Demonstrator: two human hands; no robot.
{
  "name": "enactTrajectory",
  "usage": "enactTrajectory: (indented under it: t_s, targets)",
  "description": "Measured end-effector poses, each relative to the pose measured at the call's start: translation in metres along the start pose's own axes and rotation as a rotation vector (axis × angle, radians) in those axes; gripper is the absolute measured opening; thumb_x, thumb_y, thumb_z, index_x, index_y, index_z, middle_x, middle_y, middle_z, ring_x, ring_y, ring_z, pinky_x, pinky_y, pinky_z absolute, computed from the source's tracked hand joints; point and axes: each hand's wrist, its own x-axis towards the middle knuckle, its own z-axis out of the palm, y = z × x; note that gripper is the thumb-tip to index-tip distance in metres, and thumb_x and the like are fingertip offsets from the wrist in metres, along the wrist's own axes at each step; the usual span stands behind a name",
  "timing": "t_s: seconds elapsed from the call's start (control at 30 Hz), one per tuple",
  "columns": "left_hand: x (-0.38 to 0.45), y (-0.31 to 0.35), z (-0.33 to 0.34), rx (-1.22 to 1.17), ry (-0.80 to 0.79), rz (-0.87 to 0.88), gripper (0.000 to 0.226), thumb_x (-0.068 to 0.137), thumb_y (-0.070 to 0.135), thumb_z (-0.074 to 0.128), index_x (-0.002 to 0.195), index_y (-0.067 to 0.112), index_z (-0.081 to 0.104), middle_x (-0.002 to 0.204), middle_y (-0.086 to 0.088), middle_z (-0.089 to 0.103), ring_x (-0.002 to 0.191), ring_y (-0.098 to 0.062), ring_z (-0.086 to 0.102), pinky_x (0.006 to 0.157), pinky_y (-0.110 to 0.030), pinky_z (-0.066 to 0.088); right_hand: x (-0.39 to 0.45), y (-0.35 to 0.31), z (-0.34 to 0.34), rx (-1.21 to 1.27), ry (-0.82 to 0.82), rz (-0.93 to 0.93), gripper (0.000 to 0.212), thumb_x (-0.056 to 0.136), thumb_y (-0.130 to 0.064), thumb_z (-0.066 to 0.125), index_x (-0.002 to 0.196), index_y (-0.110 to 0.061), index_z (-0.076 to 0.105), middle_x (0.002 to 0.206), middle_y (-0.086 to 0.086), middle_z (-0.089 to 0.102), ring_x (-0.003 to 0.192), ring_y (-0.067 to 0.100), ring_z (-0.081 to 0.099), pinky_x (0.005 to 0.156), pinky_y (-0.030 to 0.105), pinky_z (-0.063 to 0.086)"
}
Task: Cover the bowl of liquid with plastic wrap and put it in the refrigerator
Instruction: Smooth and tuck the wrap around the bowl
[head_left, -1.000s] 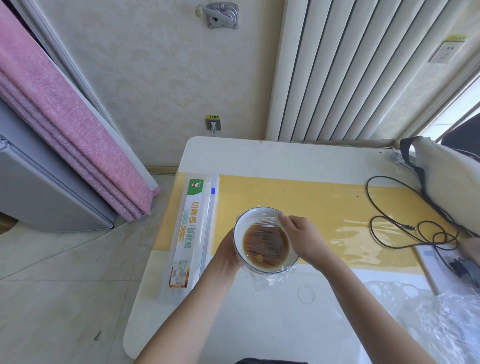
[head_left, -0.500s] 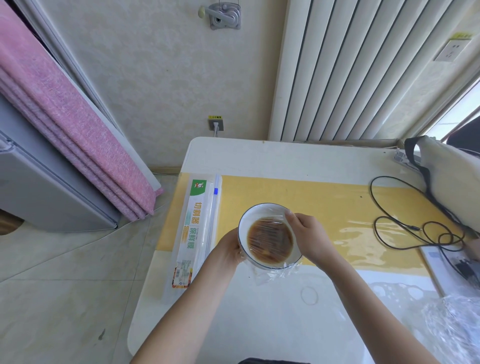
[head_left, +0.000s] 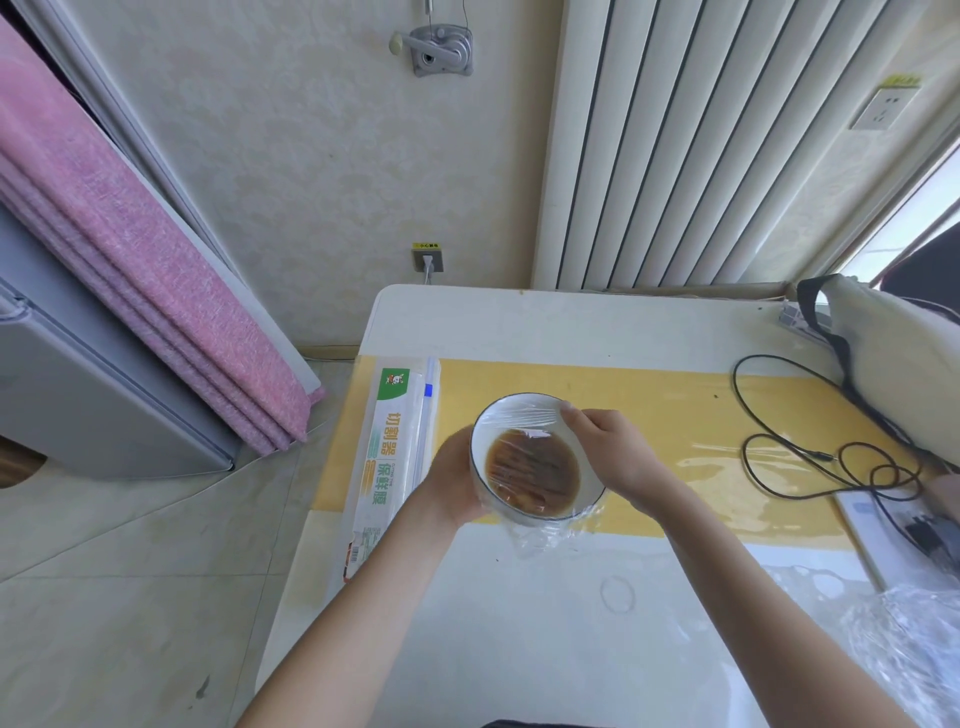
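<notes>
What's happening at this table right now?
A person holds a white bowl of brown liquid in both hands above the table. The left hand cups its side and the right hand grips the far rim. Plastic wrap is already stretched over the top, with loose film hanging below. The wrap dispenser box lies to the left. The grey refrigerator stands on the floor at left.

Bowl (head_left: 535, 460) sat mid-table (head_left: 571, 322) between both hands, wrap box (head_left: 387, 462) just left of it, cable (head_left: 810, 441) and bag (head_left: 904, 364) off right, fridge (head_left: 104, 405) far left on floor.
</notes>
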Motion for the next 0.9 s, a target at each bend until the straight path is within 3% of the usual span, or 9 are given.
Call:
enactTrajectory:
  t_s: [0.07,0.17,0.23,0.3,0.4,0.5,0.6,0.73,0.9]
  targets:
    - [-0.003,0.007,-0.005,-0.033,-0.056,-0.016,0.052,0.089,0.044,0.042,0.114,0.003,0.063,0.108,-0.019,0.066,0.099,-0.033,0.064,0.094,-0.042,0.043,0.005,-0.005,-0.004,-0.04,-0.015,-0.011,0.044,0.099,-0.043,0.04,0.065,-0.017,0.029,0.062,0.002,0.026,0.058,0.018,0.024,0.054,0.03,0.018]
    - [-0.011,0.02,-0.009,0.149,-0.138,-0.084,0.074,0.079,0.071,0.044,0.119,0.012,0.065,0.12,-0.014,0.063,0.111,-0.031,0.059,0.102,-0.047,0.039,0.012,-0.012,-0.008,-0.152,-0.056,-0.05,0.044,0.099,-0.044,0.039,0.065,-0.017,0.028,0.059,-0.002,0.027,0.056,0.017,0.026,0.053,0.03,0.019]
    - [-0.02,0.026,-0.006,0.296,-0.143,-0.088,0.061,0.077,0.067,0.049,0.109,0.02,0.071,0.116,-0.008,0.066,0.106,-0.029,0.063,0.095,-0.05,0.045,0.017,-0.016,-0.007,-0.163,-0.083,-0.038,0.042,0.098,-0.045,0.041,0.07,-0.014,0.039,0.063,-0.002,0.038,0.062,0.019,0.038,0.054,0.029,0.026]
    - [-0.022,0.027,-0.004,0.343,-0.119,-0.051,0.044,0.08,0.057,0.05,0.097,0.025,0.074,0.104,-0.006,0.07,0.095,-0.029,0.066,0.083,-0.051,0.05,0.024,-0.019,-0.007,-0.102,-0.111,0.055,0.034,0.096,-0.048,0.043,0.092,-0.016,0.054,0.079,-0.001,0.053,0.074,0.022,0.052,0.055,0.026,0.039]
    - [-0.021,0.026,-0.002,0.314,-0.046,0.043,0.033,0.087,0.042,0.045,0.088,0.022,0.071,0.085,-0.008,0.072,0.082,-0.031,0.065,0.076,-0.051,0.049,0.027,-0.024,-0.019,0.144,-0.252,0.271,0.056,0.091,-0.059,0.04,0.121,-0.014,0.054,0.089,0.005,0.059,0.066,0.022,0.06,0.052,0.027,0.051]
    - [-0.014,0.02,-0.006,0.2,0.035,0.156,0.031,0.086,0.037,0.041,0.093,0.017,0.064,0.079,-0.01,0.072,0.081,-0.033,0.063,0.074,-0.05,0.05,0.022,-0.011,-0.032,0.498,-0.373,0.383,0.072,0.088,-0.072,0.029,0.122,-0.014,0.055,0.089,0.006,0.06,0.071,0.023,0.063,0.067,0.038,0.057]
    - [-0.008,0.015,-0.01,0.09,0.127,0.279,0.032,0.084,0.04,0.042,0.093,0.018,0.064,0.085,-0.01,0.07,0.083,-0.031,0.06,0.07,-0.039,0.047,0.004,0.013,-0.017,0.601,-0.255,0.457,0.072,0.089,-0.071,0.03,0.118,-0.01,0.057,0.11,0.012,0.059,0.094,0.03,0.064,0.075,0.046,0.057]
    - [-0.007,0.007,-0.005,0.117,0.254,0.374,0.028,0.08,0.043,0.045,0.089,0.022,0.061,0.09,-0.007,0.063,0.075,-0.024,0.053,0.052,-0.027,0.029,-0.02,0.021,0.024,0.861,-0.111,0.438,0.046,0.097,-0.047,0.046,0.098,-0.005,0.066,0.099,0.009,0.061,0.092,0.026,0.063,0.079,0.041,0.057]
    - [-0.009,0.001,-0.002,-0.005,0.352,0.496,0.064,0.061,0.046,0.059,0.116,0.013,0.059,0.102,-0.012,0.063,0.092,-0.027,0.059,0.067,-0.032,0.046,-0.018,0.006,0.05,0.873,0.122,0.338,0.028,0.101,-0.025,0.047,0.079,-0.01,0.056,0.081,0.002,0.057,0.076,0.014,0.056,0.067,0.025,0.049]
